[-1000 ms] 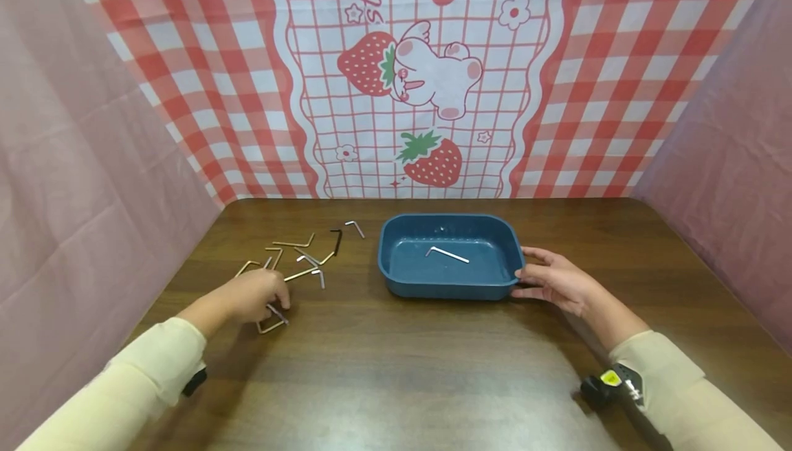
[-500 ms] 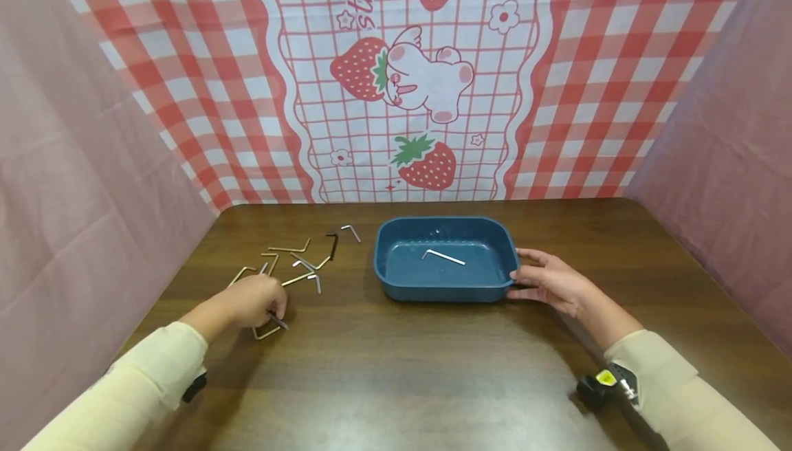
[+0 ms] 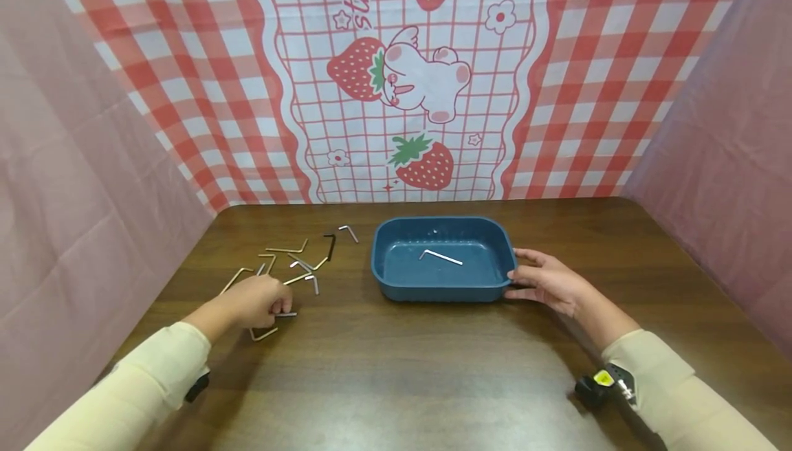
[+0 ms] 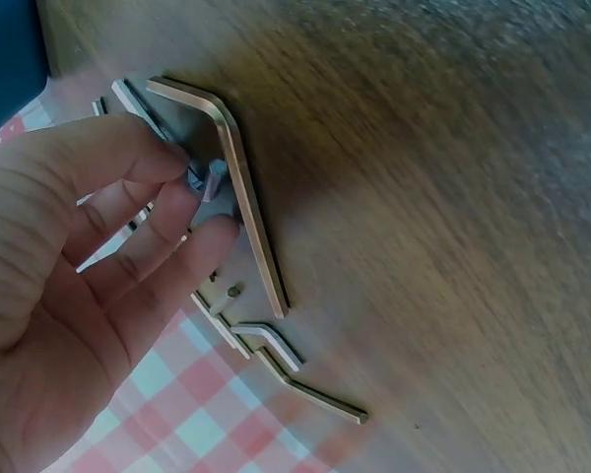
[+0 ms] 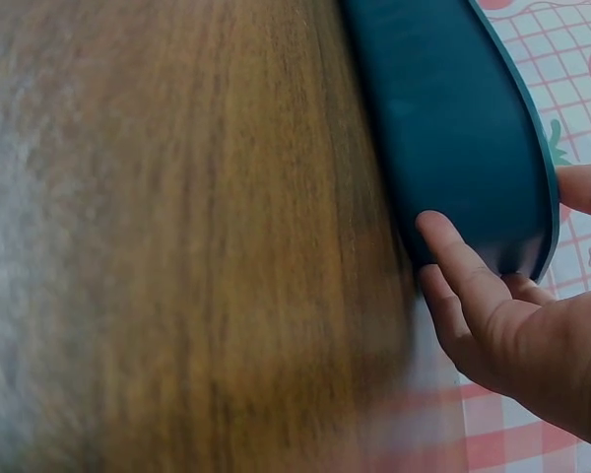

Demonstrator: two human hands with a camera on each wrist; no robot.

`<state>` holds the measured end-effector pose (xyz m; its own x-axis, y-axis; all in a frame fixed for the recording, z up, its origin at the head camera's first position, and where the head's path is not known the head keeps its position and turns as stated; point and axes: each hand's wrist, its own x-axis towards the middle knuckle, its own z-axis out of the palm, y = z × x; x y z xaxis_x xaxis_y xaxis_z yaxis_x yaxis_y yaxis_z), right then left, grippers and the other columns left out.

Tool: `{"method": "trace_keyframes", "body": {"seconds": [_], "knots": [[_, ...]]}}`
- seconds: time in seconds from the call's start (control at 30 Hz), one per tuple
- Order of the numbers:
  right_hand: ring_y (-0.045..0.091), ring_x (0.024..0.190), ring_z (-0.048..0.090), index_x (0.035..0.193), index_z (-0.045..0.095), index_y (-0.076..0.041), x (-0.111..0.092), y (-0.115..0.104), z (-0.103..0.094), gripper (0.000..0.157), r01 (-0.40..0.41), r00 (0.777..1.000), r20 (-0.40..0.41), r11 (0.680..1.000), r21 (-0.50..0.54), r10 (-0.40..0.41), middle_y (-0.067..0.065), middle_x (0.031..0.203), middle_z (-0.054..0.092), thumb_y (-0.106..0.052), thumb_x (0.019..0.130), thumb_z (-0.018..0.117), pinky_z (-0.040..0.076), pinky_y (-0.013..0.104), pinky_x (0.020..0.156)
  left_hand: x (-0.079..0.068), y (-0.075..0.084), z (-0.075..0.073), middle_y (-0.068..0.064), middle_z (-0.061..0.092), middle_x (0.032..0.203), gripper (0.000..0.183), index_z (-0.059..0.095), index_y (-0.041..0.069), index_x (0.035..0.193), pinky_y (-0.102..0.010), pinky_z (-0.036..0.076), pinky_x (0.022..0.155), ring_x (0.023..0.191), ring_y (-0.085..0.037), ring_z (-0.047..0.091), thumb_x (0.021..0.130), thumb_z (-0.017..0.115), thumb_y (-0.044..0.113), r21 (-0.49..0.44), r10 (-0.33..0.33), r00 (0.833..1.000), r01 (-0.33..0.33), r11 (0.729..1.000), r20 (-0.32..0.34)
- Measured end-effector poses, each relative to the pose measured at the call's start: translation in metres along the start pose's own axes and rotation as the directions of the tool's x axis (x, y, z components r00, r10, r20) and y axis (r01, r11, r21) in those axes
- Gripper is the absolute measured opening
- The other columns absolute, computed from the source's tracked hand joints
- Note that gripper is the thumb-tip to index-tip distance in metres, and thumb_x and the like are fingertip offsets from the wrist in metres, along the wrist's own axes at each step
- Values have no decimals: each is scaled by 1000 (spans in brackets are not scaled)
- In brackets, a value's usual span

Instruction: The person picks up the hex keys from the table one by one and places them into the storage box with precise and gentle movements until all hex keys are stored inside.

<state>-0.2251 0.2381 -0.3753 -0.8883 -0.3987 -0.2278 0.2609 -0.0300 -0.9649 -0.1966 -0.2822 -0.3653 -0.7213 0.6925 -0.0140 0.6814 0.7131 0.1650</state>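
My left hand (image 3: 256, 302) pinches a short silver hex key (image 3: 287, 314) between thumb and fingertips, low over the left of the table. In the left wrist view, part of that key is hidden by the fingers, and a larger brass-coloured hex key (image 4: 241, 182) lies right beside them. More hex keys, in brass, silver and black, lie scattered just beyond the hand. My right hand (image 3: 553, 284) rests with extended, spread fingers against the right end of a blue plastic bin (image 3: 442, 293), fingertips at its wall and rim. One silver hex key (image 3: 443, 257) lies inside the bin.
A black hex key (image 3: 331, 247) and a silver one (image 3: 349, 233) lie between the pile and the bin. The brown wooden table (image 3: 396, 375) ends at a red-and-white strawberry cloth (image 3: 557, 128). Pink cloth (image 3: 699, 107) hangs at both sides.
The left hand has picked at the near hex keys; the silver one in its fingertips has turned to point right. The right hand stays at the bin. The head view has shifted slightly.
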Motion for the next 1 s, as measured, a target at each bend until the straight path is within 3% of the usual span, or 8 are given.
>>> {"method": "trace_keyframes", "body": {"seconds": [0.4, 0.77, 1.0], "knots": [[23, 101, 64, 151, 3, 6, 1, 1, -1, 78, -7, 1000, 5, 1000, -3, 7, 24, 126, 51, -2, 94, 56, 50, 47, 91, 10, 4, -7, 10, 49, 60, 27, 67, 13, 76, -24, 40, 51, 55, -2, 43, 59, 65, -8, 30, 17, 1000, -17, 999, -4], [23, 103, 63, 151, 2, 6, 1, 1, -2, 78, -11, 1000, 6, 1000, -9, 11, 25, 129, 49, -2, 95, 56, 49, 48, 92, 31, 15, -26, 9, 50, 61, 26, 68, 14, 79, -27, 40, 52, 57, -5, 44, 60, 65, -4, 84, 24, 999, -21, 996, -35], [22, 103, 63, 151, 2, 6, 1, 2, -1, 78, -8, 1000, 8, 1000, -12, 8, 36, 141, 33, -3, 95, 55, 47, 49, 93, 49, 25, -40, 10, 49, 60, 24, 69, 12, 80, -29, 41, 51, 56, -7, 43, 61, 65, -2, 105, 50, 997, -42, 994, -66]]}}
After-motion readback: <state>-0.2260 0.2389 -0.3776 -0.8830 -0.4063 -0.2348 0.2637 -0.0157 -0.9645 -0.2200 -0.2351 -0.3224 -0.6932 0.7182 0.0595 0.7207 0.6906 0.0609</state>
